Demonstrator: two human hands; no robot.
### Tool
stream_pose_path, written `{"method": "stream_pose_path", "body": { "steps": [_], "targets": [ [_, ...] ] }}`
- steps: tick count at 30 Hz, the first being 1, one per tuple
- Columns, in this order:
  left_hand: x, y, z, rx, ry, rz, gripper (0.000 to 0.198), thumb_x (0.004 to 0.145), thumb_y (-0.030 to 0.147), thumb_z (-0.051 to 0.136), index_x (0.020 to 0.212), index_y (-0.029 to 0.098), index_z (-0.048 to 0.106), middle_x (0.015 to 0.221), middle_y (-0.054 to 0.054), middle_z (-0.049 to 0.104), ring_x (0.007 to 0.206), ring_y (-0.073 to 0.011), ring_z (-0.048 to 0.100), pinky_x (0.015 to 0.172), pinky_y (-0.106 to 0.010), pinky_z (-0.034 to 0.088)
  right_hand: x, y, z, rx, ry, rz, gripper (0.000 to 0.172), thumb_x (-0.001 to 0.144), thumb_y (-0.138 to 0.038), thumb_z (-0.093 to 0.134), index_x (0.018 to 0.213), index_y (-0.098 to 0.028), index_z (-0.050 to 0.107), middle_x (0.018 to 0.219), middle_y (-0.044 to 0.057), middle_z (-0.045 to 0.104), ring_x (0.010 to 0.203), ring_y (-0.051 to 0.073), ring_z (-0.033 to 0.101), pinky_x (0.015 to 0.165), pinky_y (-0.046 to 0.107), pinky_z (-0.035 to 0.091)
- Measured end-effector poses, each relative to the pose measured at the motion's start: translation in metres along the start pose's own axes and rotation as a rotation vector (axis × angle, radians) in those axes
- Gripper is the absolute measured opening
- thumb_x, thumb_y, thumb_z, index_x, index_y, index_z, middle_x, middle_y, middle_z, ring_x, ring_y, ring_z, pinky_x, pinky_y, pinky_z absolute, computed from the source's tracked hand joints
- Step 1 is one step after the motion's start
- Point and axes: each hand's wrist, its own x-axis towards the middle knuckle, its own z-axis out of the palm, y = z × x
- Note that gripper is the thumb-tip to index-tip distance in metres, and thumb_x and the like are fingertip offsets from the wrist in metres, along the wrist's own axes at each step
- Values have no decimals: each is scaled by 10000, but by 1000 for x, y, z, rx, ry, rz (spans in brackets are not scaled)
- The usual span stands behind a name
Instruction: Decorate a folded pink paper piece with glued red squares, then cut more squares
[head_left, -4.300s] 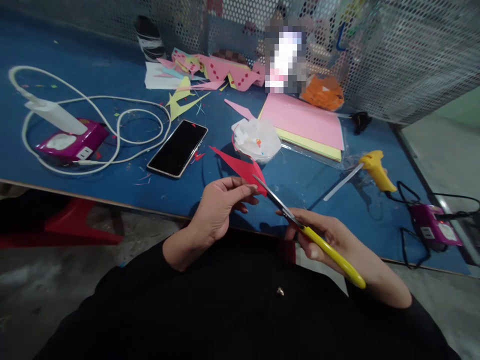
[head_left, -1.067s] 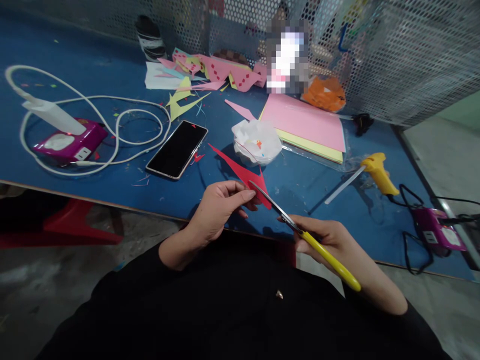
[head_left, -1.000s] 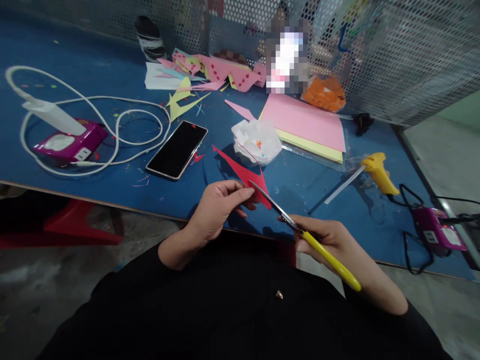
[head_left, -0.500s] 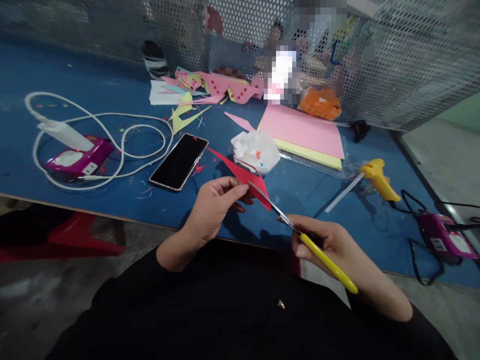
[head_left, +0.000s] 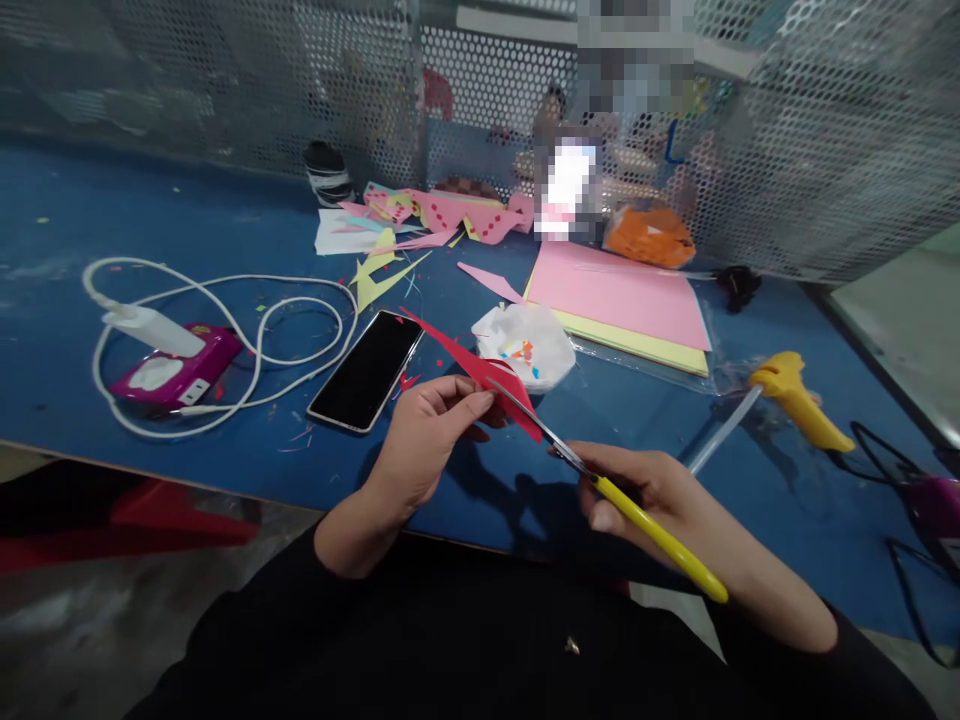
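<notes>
My left hand (head_left: 439,430) pinches a pointed piece of red paper (head_left: 454,350) between thumb and fingers, above the front of the table. Yellow-handled scissors (head_left: 652,535) are gripped in my right hand (head_left: 652,490). Their metal blades lie across the red paper, with the tips close to my left thumb. A thin red strip curls up from the paper beside the blades. Just behind it sits a white, crumpled-looking container (head_left: 551,345) with small coloured scraps in it. A dark-screened phone (head_left: 367,370) lies left of the paper.
On the blue table (head_left: 247,480), a white cable loops around a purple power block (head_left: 176,370). Stacked pink and yellow sheets (head_left: 622,300), an orange bundle (head_left: 649,237) and a yellow glue gun (head_left: 802,400) lie to the right. Paper cutouts (head_left: 472,215) lie along the mesh panel.
The view has tilted up, so the table things appear lower. The thin red strip curls more beside the blades. Both hands keep their hold on the paper and scissors.
</notes>
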Motion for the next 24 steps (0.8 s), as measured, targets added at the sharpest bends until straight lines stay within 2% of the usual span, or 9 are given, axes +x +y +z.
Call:
{"method": "stream_pose_path", "body": {
  "steps": [6, 11, 16, 24],
  "targets": [
    [2, -1, 1, -20, -11, -26, 118, 800, 170, 736, 683, 183, 730, 653, 15, 724, 614, -91, 655, 553, -172, 522, 6, 0, 0, -2, -24, -32, 495, 894, -560, 669, 1283, -254, 684, 720, -48, 474, 641, 119, 343, 578, 241, 329],
    [2, -2, 0, -30, -6, -46, 131, 818, 164, 737, 689, 188, 731, 659, 26, 728, 618, -84, 660, 558, -163, 530, 6, -1, 0, -17, -13, -23, 517, 893, -577, 654, 1295, -254, 693, 729, -33, 531, 635, 127, 368, 583, 245, 364],
    [1, -3, 0, -21, -7, -49, 127, 821, 170, 743, 696, 188, 729, 656, 24, 729, 614, -85, 658, 559, -166, 526, 8, 0, 0, -41, -2, -20, 464, 905, -511, 666, 1304, -276, 693, 718, -44, 523, 630, 119, 377, 585, 232, 381],
    [1, -1, -1, 13, -14, -59, 125, 827, 224, 734, 707, 187, 725, 688, 1, 727, 657, -107, 671, 568, -185, 519, 6, 1, 0, -67, 18, -22, 452, 896, -511, 670, 1282, -279, 712, 703, -37, 534, 620, 122, 386, 580, 242, 395]
  ]
}}
